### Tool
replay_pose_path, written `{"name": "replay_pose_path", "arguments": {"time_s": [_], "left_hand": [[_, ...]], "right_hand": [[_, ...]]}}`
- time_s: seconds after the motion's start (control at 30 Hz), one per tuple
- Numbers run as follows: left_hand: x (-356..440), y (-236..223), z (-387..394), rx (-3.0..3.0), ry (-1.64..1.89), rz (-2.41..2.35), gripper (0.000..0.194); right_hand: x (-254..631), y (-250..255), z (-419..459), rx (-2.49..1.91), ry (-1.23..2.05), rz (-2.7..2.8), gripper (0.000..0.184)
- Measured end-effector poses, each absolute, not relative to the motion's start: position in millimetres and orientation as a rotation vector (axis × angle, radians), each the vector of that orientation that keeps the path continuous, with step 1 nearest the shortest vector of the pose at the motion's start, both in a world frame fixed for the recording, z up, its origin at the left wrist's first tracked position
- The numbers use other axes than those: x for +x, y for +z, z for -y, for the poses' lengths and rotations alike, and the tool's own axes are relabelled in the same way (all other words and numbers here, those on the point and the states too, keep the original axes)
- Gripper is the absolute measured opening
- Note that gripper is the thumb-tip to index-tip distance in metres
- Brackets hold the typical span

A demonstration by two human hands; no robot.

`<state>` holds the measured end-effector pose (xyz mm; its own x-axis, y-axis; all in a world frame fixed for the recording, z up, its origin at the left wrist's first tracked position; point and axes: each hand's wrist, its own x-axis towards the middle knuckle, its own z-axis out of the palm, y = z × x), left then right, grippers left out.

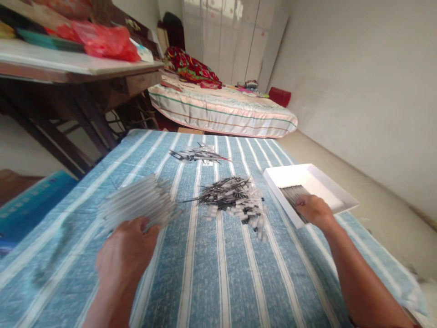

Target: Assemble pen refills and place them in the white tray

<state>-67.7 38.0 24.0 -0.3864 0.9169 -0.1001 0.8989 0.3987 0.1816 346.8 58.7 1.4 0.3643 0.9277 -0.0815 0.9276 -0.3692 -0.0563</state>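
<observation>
My left hand [128, 248] is at the near edge of a blurred pile of thin, translucent grey tubes [136, 200], like pen barrels. Its thumb and forefinger are bent together, and what lies between them is hidden. Over on the right, my right hand [314, 209] reaches into a shallow white box [327, 187]. Its curled fingers touch a row of thin dark rods [292, 195] lying side by side along the box's left wall; the fingertips are covered. Between the hands lies a heap of thin black sticks with whitish ends [232, 196].
A smaller bunch of thin sticks [200, 155] lies farther back on the blue striped cloth [205, 273]. Beyond stands a bed [221, 109]. At the left are a wooden table [68, 64] with a red plastic bag [102, 41] and a blue box [37, 205]. A wall [368, 91] rises at right.
</observation>
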Motion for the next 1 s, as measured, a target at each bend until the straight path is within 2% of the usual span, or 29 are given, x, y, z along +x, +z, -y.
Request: {"name": "replay_pose_path", "arguments": {"time_s": [0.53, 1.0], "left_hand": [[-71, 21, -39, 1.52, 0.002, -2.493, 0.039], [-72, 25, -41, 1.582, 0.034, -2.526, 0.041]], "right_hand": [[364, -13, -64, -2.404, 0.374, 1.753, 0.022], [366, -10, -64, -2.422, 0.384, 1.699, 0.023]]}}
